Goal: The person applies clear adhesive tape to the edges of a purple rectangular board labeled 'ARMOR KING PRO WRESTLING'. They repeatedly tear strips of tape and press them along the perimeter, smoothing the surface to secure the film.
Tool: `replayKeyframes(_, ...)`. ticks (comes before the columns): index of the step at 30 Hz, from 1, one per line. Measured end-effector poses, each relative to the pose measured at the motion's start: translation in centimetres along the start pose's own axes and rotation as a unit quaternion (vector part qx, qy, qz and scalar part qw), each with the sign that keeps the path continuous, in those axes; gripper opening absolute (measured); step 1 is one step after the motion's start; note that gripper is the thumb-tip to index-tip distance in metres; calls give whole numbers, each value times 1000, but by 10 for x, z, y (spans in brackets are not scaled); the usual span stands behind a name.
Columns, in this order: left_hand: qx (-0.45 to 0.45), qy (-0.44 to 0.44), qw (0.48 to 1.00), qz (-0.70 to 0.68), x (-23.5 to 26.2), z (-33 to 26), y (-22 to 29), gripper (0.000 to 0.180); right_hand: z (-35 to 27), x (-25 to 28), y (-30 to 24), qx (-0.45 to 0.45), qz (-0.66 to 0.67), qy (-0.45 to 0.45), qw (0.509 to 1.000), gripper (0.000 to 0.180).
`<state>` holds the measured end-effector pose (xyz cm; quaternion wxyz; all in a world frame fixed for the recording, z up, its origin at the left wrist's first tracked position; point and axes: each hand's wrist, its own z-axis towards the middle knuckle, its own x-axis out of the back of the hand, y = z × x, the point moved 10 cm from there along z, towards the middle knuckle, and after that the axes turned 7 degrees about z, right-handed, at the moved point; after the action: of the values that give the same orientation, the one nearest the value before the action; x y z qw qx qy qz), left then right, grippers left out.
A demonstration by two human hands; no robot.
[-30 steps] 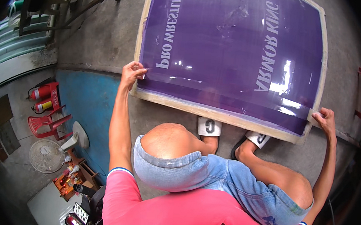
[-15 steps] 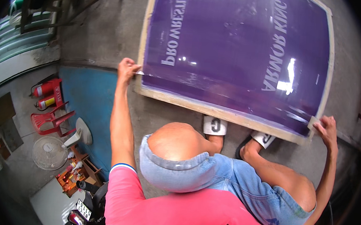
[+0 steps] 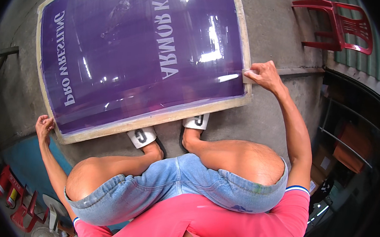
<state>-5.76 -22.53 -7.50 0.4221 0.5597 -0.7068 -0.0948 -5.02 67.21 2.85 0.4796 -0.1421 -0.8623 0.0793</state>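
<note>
Nearest the camera: denim shorts [image 3: 179, 175], knees [image 3: 88, 179] spread, presumably to leave both arms reach. Next: white-strapped sandals [image 3: 141, 136], toes hidden under the near rail [image 3: 154, 121]. Over the concrete floor [image 3: 272, 113]: one framed purple panel [image 3: 119, 60]. Left hand [image 3: 44, 127]: at the panel's near-left corner, fingers curled; whether they grip cannot be told. Right hand [image 3: 263, 75]: fingertips pinched on a pale strip [image 3: 247, 78] at the right edge, a hold apparently suited to something thin. Farther right: red chair [image 3: 335, 29].

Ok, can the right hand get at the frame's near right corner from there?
Likely yes: the right hand is at the right edge of the wooden frame, close to that corner, with nothing visible between.
</note>
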Motion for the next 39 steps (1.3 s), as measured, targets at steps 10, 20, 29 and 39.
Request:
replayKeyframes(10,-3,4,1000,-7,6,1,0,31,-6,-3,-8,14,-33,19,999,40)
replayKeyframes(20,-146,313,901,-263,212,-1,-61,23,-170,176,-231,275,-31,345,897,17)
replayKeyframes(29,-150,359,842,-374,200,27,-92,27,-229,182,-300,138,745,-534,-374,37)
replayKeyframes(39,-156,330,847,-387,195,31,-81,24,-256,192,-266,-229,410,-656,-591,41)
